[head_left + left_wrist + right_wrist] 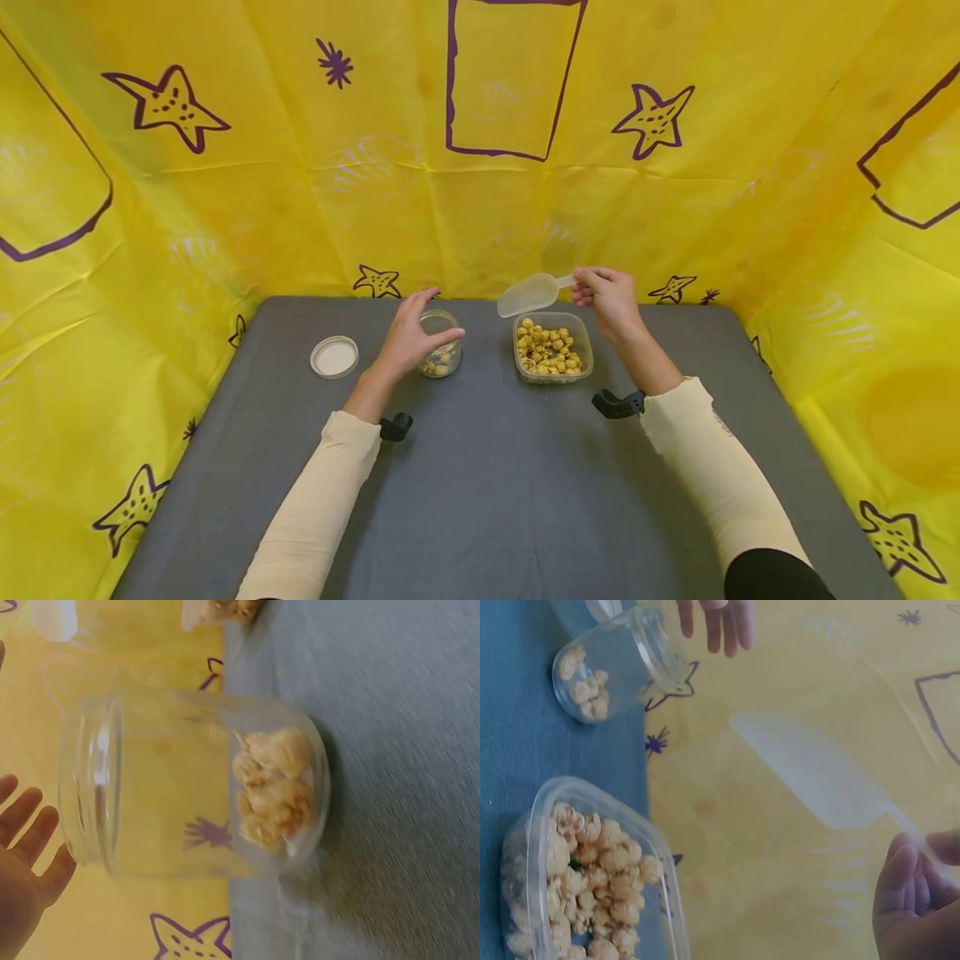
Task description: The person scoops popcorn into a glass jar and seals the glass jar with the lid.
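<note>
A clear jar (172,787) stands upright on the table with several pieces of caramel popcorn (274,784) at its bottom. My left hand (411,335) is spread beside its mouth, thumb and fingers apart, fingertips right at the rim in the left wrist view. With thumb and fingers my right hand (611,304) pinches the handle of a translucent plastic scoop (529,295), held up at the far side of the popcorn container. That square plastic container (536,885) holds many more popcorn pieces (604,877). No popcorn shows in the scoop.
A round white lid (334,357) lies on the grey table (480,492), left of the jar. Yellow cloth (375,108) with purple drawings hangs along the back and both sides. The table's far edge runs close behind the jar and container.
</note>
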A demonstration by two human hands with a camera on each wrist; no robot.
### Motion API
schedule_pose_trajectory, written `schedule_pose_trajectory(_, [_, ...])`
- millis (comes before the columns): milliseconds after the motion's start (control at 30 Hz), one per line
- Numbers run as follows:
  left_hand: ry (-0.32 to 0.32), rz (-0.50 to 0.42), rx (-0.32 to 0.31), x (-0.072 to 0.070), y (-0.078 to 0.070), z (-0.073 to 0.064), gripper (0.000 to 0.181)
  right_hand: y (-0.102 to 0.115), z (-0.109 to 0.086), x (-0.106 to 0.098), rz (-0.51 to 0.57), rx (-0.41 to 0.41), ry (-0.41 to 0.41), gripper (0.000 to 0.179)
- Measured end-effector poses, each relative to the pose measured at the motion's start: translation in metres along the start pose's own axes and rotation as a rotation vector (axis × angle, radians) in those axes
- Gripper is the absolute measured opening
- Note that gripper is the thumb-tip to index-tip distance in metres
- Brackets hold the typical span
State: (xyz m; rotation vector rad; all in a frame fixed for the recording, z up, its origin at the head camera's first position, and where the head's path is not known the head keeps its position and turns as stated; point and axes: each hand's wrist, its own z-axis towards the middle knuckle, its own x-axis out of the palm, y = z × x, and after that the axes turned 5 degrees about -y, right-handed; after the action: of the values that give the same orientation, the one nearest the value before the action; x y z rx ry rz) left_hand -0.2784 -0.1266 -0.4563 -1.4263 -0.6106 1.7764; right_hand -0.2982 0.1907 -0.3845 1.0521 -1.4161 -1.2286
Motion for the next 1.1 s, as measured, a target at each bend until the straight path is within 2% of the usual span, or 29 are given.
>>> schedule_pose_trajectory(267, [0.014, -0.010, 0.024, 0.010, -0.017, 0.008, 0.088, 0.002, 0.000, -0.019, 0.047, 0.017, -0.034, 0.021])
schedule_pose_trajectory(567, [0.058, -0.053, 0.062, 0.030, -0.032, 0.006, 0.087, -0.003, 0.001, -0.044, 0.085, 0.029, -0.115, 0.023])
schedule_pose_trajectory(733, [0.078, -0.043, 0.061, 0.043, -0.035, 0.003, 0.087, -0.012, -0.001, -0.056, 0.007, 0.042, -0.172, 0.021])
schedule_pose_trajectory(967, [0.098, -0.044, 0.085, 0.064, -0.034, -0.002, 0.086, -0.029, 0.000, -0.072, -0.091, 0.059, -0.245, 0.008])
schedule_pose_trajectory(1100, [0.131, -0.033, 0.092, 0.075, -0.035, -0.007, 0.088, -0.038, 0.001, -0.077, -0.119, 0.059, -0.268, 0.018])
